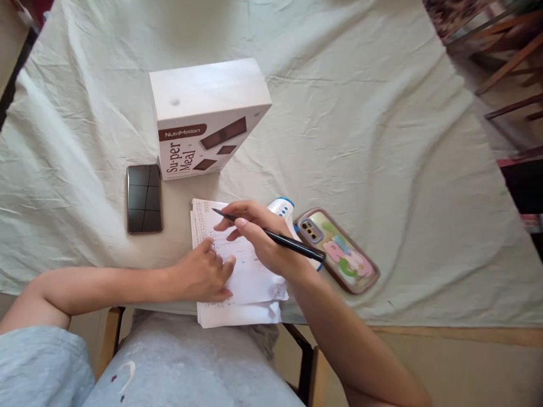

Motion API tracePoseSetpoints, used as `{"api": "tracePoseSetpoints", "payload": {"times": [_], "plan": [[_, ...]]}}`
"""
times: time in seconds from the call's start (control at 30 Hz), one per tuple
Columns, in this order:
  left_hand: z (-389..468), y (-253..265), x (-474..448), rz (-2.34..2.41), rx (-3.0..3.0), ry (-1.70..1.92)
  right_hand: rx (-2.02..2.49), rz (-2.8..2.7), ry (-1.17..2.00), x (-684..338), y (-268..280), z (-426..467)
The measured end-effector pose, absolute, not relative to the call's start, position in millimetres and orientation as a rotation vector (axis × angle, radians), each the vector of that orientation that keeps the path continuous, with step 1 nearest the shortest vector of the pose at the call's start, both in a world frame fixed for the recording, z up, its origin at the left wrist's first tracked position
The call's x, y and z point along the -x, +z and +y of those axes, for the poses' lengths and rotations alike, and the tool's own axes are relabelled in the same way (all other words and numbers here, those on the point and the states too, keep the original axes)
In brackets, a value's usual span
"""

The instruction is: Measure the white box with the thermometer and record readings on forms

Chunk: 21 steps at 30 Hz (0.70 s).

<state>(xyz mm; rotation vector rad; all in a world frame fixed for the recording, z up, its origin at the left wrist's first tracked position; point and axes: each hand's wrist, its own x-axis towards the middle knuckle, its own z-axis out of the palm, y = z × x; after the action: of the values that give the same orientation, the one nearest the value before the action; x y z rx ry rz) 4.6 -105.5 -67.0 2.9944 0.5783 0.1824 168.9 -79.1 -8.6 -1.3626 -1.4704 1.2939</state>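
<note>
My right hand (271,240) holds a black pen (292,244) between thumb and fingers, its tip pointing left over the top of a stack of papers (250,282). Small handwriting covers parts of the top sheet, mostly along its left and upper edge. On the sheet's left side rests my left hand (203,276), empty, with its fingers apart and slightly bent. Partly hidden behind my right hand lies a white device with blue trim and blue dots (280,208); its kind is not clear.
Right of the papers lies a phone in a patterned case (345,251), camera side up. A dark-screened phone (144,198) lies to the left. Beyond the papers stands a white and brown box (207,93) on the pale tablecloth (339,113). Chair parts show below the table's near edge.
</note>
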Motion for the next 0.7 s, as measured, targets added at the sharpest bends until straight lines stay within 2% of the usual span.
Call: {"api": "tracePoseSetpoints", "payload": {"times": [0.3, 0.7], "plan": [[-106, -73, -1, 0.596, -2.941, 0.384, 1.434, -1.229, 1.337, -159, -55, -74], [-104, -73, -1, 0.614, -2.881, 0.533, 1.622, -1.498, 0.963, -158, -64, -83]]}}
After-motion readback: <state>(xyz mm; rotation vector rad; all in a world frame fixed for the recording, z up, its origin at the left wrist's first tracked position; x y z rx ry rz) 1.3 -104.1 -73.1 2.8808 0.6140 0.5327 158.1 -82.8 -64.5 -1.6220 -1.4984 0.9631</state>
